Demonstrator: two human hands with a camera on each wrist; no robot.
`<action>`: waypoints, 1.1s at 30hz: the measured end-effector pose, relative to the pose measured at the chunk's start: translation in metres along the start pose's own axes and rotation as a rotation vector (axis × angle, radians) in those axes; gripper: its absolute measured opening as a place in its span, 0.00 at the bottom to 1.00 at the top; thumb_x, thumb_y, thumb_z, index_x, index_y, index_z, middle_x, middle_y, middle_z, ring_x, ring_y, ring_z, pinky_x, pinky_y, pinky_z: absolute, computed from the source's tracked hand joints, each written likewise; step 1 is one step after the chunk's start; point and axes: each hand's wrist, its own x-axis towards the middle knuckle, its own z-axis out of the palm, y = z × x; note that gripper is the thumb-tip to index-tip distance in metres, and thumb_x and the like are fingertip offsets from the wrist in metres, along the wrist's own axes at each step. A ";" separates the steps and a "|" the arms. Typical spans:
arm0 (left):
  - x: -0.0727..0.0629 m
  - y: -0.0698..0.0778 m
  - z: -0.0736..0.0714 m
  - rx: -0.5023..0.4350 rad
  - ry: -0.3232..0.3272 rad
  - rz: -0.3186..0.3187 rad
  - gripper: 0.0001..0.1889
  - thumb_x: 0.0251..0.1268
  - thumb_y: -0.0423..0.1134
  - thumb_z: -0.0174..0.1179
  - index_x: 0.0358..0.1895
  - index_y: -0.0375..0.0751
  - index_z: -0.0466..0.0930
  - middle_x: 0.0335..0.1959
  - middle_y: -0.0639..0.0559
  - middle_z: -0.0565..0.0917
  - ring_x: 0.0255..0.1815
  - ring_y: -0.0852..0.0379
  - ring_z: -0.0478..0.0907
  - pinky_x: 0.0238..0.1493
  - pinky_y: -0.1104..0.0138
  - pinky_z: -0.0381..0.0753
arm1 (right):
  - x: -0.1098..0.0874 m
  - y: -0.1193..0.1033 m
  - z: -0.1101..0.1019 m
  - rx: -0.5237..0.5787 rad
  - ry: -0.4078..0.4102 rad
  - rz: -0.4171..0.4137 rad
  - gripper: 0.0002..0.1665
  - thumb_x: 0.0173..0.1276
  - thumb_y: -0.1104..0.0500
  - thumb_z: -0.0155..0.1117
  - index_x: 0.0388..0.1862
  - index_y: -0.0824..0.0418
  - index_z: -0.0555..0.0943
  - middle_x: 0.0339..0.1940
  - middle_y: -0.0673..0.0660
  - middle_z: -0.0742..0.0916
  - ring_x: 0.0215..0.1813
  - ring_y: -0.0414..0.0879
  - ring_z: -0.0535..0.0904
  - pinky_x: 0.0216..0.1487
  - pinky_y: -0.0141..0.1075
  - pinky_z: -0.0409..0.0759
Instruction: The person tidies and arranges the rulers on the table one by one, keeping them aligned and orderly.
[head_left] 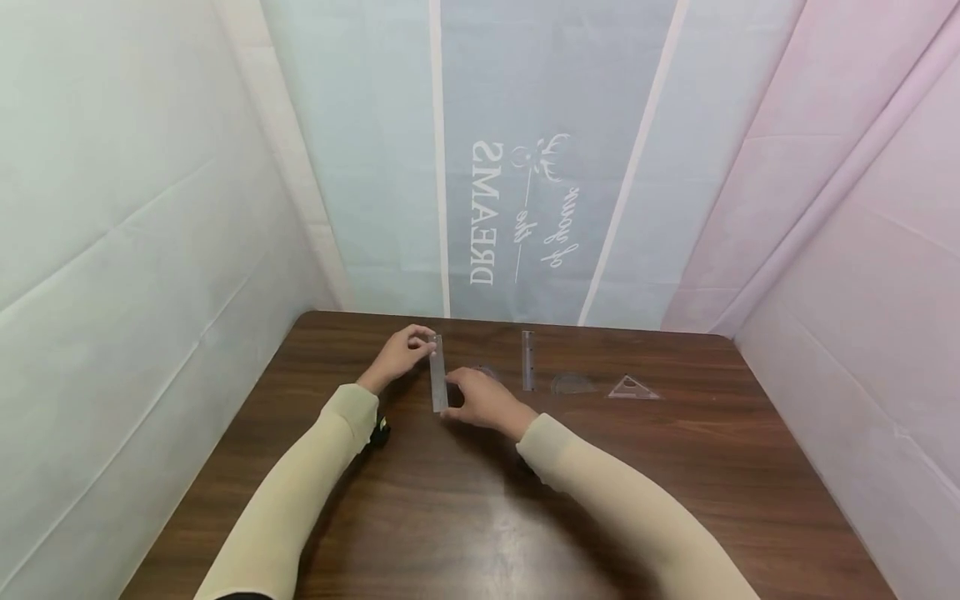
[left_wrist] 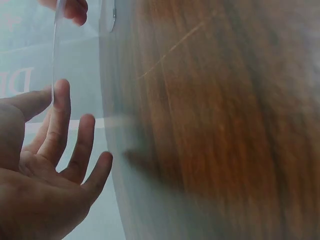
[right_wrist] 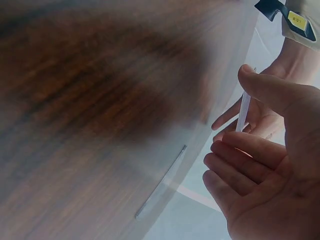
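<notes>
A clear plastic ruler [head_left: 438,375] is held up over the far left part of the table, its long side pointing away from me. My left hand [head_left: 400,357] pinches its far end between thumb and fingertip, the other fingers spread apart, as the left wrist view shows. Nearer to me, my right hand [head_left: 486,400] holds the ruler with thumb and index finger along its right side. In the right wrist view the ruler [right_wrist: 243,111] is seen nearly edge-on between them. Partly hidden behind my right hand lies a clear rounded piece [head_left: 487,370], perhaps a protractor.
Right of my hands, a second clear ruler [head_left: 528,361], a clear protractor [head_left: 573,384] and a clear set square [head_left: 632,388] lie on the brown wooden table [head_left: 465,517]. A printed curtain [head_left: 517,100] hangs behind the table, with pale fabric at both sides.
</notes>
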 end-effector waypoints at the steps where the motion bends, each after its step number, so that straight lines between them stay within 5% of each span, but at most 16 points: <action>1: -0.003 0.001 0.000 -0.002 -0.013 0.003 0.18 0.83 0.41 0.62 0.67 0.38 0.79 0.47 0.43 0.91 0.55 0.42 0.86 0.49 0.60 0.78 | -0.002 0.000 0.000 -0.002 -0.001 -0.007 0.39 0.71 0.48 0.80 0.72 0.68 0.78 0.69 0.62 0.85 0.70 0.55 0.81 0.71 0.48 0.79; 5: -0.011 0.005 -0.006 0.001 -0.110 0.044 0.22 0.83 0.42 0.62 0.72 0.38 0.75 0.55 0.40 0.89 0.62 0.40 0.84 0.59 0.51 0.81 | -0.011 -0.001 -0.002 -0.008 -0.001 -0.018 0.39 0.71 0.48 0.79 0.73 0.67 0.78 0.69 0.62 0.84 0.71 0.55 0.81 0.71 0.48 0.79; 12: -0.025 0.007 -0.019 0.022 -0.292 0.158 0.32 0.78 0.34 0.66 0.79 0.36 0.65 0.68 0.32 0.80 0.73 0.33 0.74 0.76 0.36 0.67 | -0.026 -0.007 -0.003 -0.012 -0.013 -0.007 0.41 0.71 0.46 0.79 0.73 0.66 0.78 0.69 0.60 0.84 0.71 0.53 0.80 0.71 0.48 0.80; 20: -0.055 0.003 -0.018 0.041 -0.306 0.192 0.34 0.75 0.35 0.70 0.78 0.34 0.66 0.68 0.31 0.77 0.72 0.31 0.73 0.74 0.34 0.68 | -0.046 -0.021 0.004 0.028 -0.045 -0.056 0.37 0.71 0.44 0.78 0.71 0.61 0.80 0.67 0.58 0.86 0.68 0.51 0.82 0.67 0.47 0.82; 33: -0.081 0.001 -0.015 0.118 -0.372 0.166 0.33 0.74 0.40 0.72 0.76 0.36 0.70 0.72 0.38 0.77 0.75 0.37 0.72 0.77 0.41 0.68 | -0.070 -0.039 0.017 -0.003 -0.070 -0.091 0.34 0.69 0.44 0.80 0.65 0.62 0.84 0.61 0.56 0.88 0.62 0.46 0.85 0.62 0.41 0.84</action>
